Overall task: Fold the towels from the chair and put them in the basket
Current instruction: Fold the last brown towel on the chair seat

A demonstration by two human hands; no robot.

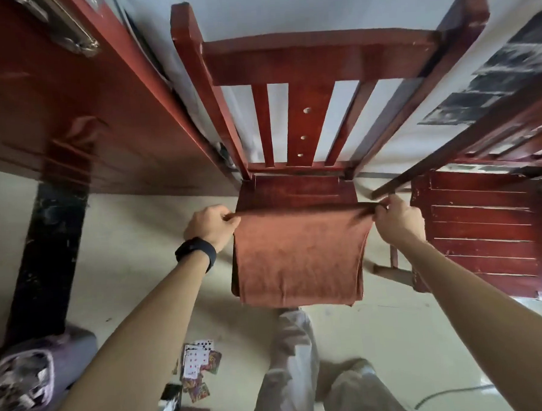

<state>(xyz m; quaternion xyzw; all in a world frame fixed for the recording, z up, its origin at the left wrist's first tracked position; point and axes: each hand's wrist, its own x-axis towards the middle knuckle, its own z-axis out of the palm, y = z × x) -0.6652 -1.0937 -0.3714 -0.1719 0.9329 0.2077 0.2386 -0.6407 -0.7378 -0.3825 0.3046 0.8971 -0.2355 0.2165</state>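
**Head view: towel (297,257) held up in front of the chair (315,58), fold unfinished**

The left grip (212,227) pinches the towel's upper left corner and the right grip (396,219) pinches the upper right one, thumb against fingers on the cloth. The rust-brown towel hangs stretched between them, just in front of the chair's seat and off the floor. Its layered edges suggest it is already doubled once, with more folding probably left. No other towel shows on the chair's seat. A grey-lilac container (24,378) left of the chair, nearer the person, may be the basket. I cannot tell what it holds, so the putting-away looks undone.
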